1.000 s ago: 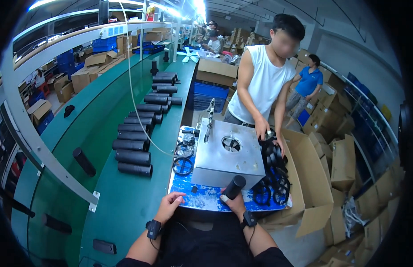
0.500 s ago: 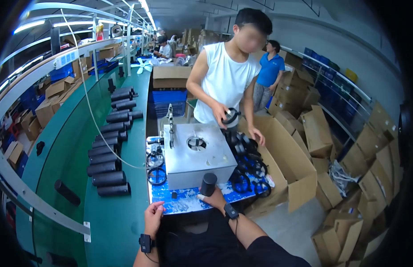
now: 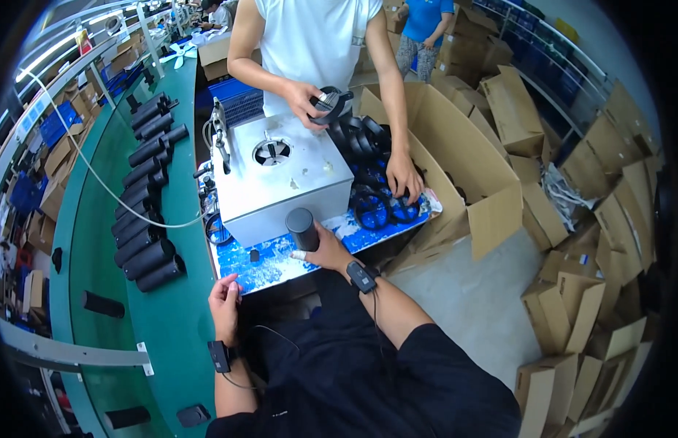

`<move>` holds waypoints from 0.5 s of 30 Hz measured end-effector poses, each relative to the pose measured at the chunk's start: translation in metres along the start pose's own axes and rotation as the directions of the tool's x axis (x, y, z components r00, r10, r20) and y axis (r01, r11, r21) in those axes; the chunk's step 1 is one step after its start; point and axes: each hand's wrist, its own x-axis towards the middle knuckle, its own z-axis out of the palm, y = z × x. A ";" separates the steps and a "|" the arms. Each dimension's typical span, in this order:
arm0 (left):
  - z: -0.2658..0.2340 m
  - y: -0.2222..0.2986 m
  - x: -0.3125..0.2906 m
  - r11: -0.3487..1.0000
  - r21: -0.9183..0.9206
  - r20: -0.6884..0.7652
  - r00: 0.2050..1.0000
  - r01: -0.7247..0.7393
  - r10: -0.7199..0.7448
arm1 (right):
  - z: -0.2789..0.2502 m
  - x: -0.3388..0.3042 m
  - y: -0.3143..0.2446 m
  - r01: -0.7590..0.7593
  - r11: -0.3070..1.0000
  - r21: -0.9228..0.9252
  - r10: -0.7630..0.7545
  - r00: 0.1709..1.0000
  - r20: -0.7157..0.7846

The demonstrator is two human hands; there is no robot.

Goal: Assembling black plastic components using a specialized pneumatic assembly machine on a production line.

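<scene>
My right hand [image 3: 326, 250] grips a short black cylinder [image 3: 302, 228], held upright over the blue work mat [image 3: 269, 261] just in front of the grey metal box machine [image 3: 277, 175]. My left hand [image 3: 226, 301] rests at the mat's near edge, fingers curled; whether it holds anything is hidden. Across the machine a person in a white top holds a black ring part [image 3: 330, 102] in one hand and rests the other hand [image 3: 404, 175] on a pile of black ring parts [image 3: 368, 171].
A row of black cylinders [image 3: 145, 201] lies on the green conveyor table [image 3: 90, 263] to my left. An open cardboard box [image 3: 463, 168] stands to the right, with several more boxes stacked beyond. A white cable [image 3: 98, 182] crosses the table.
My view has dropped and closed in on the bench. The other person has lifted a black ring part up over the machine. My right hand still holds the cylinder.
</scene>
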 end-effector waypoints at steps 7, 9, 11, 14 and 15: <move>-0.002 0.002 -0.007 1.000 -0.003 0.000 1.000 0.022 -0.022 | -0.011 -0.006 -0.022 -0.010 0.996 0.085 0.005 0.998 0.066; -0.006 0.004 -0.012 0.999 0.029 0.008 1.000 0.029 -0.029 | -0.007 -0.014 -0.025 0.002 0.995 0.103 -0.005 0.999 0.034; -0.005 0.002 -0.010 0.999 0.018 0.005 1.000 0.029 -0.029 | -0.009 -0.010 -0.024 0.000 0.997 0.079 -0.004 0.999 0.051; -0.002 0.002 -0.006 1.000 -0.001 -0.020 1.000 0.013 -0.013 | -0.012 -0.003 -0.024 0.021 0.999 0.039 -0.025 0.996 0.091; -0.001 0.004 -0.005 1.000 0.005 -0.012 1.000 0.017 -0.017 | -0.014 -0.003 -0.025 -0.007 0.999 0.051 0.002 0.995 0.101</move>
